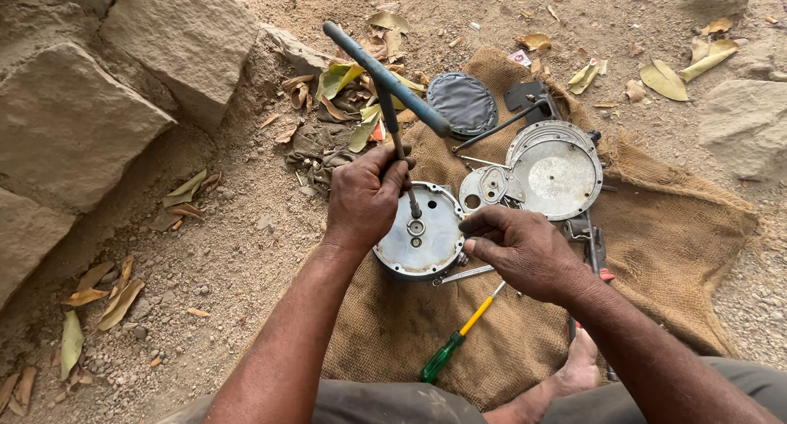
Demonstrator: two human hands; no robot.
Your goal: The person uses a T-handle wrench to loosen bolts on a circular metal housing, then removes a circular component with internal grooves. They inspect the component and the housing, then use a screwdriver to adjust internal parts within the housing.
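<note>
Far left: stone blocks (90,104) bordering sandy ground, dry leaves (106,297) scattered at their foot.

Left hand (365,199): fist closed tight around the thin shaft of a blue T-handle wrench (385,80); the shaft stands nearly upright, slightly tilted, its lower tip set on the centre of a round metal housing (422,235). The crossbar slants from upper left to lower right above the hand.

Round metal housing: lies flat on a burlap sack (656,252), at the sack's left edge, between the two hands.

Right hand (520,248): fingers drawn narrowly together, fingertips at the housing's right rim; whether they pinch something small cannot be told.

Below the hands: a screwdriver with green handle and yellow shank (459,338), lying diagonally on the sack; a bare foot (578,362) just right of it.

Above the right hand: a small shaped metal plate (488,186), touching a large round metal cover (557,174). Behind these, a dark grey round pad (463,103).

Right of the right hand: pliers with a red tip (597,256), partly hidden by the wrist.

Far right: a rock (746,125), more leaves.
</note>
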